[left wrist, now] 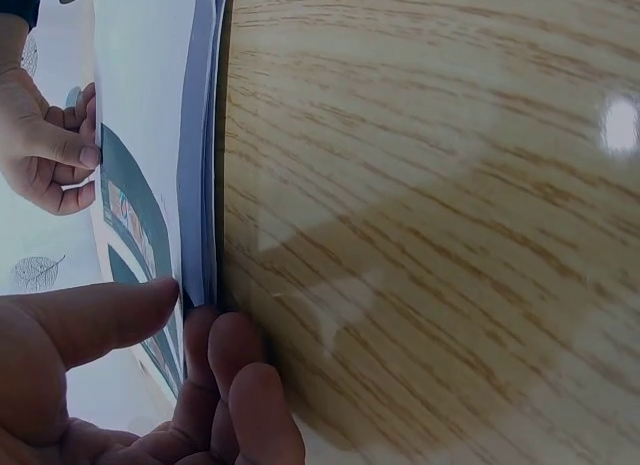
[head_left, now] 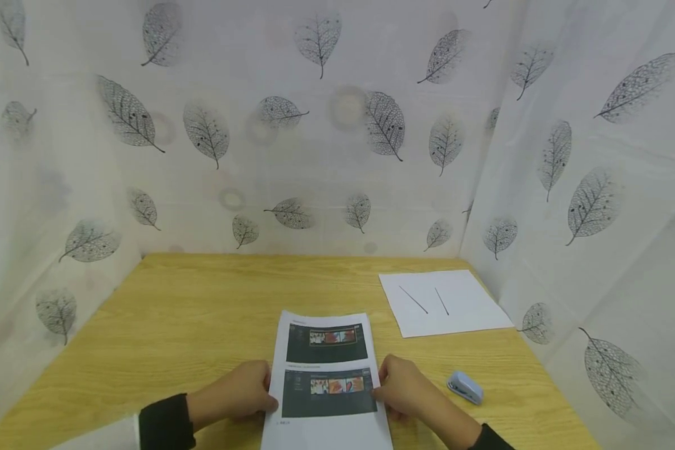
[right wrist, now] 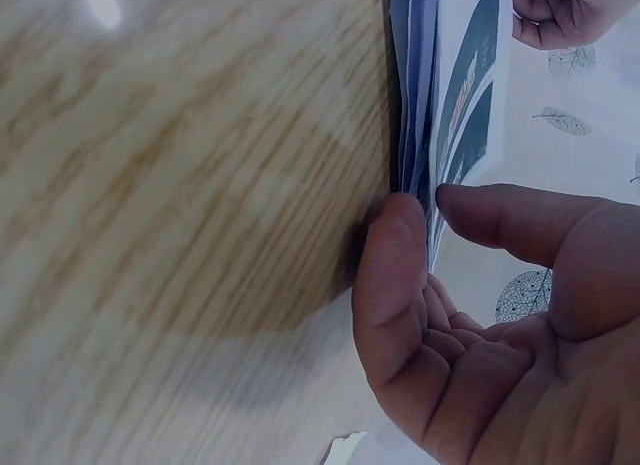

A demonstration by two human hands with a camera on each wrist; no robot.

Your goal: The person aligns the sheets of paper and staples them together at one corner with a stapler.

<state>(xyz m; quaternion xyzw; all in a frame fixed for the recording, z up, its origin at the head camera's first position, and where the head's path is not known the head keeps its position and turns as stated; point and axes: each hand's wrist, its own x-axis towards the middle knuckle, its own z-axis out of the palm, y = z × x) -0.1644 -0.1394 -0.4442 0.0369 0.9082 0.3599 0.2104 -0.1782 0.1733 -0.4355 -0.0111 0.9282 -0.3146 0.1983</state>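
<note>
Being pinched along both sides by fingers of left hand and right hand, seemingly for even edges | paper stack, near side of counter | stapler placed at right

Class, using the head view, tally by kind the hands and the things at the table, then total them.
Left hand, right hand: 2
Paper stack: 1
Loose sheet with two lines: 1
Stapler: 1
Total: 5

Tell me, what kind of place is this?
Probably a screened-off paperwork corner: leaf-patterned curtains hang around a wood-grain table, with printed pages in hand and what looks like a stapler.
</note>
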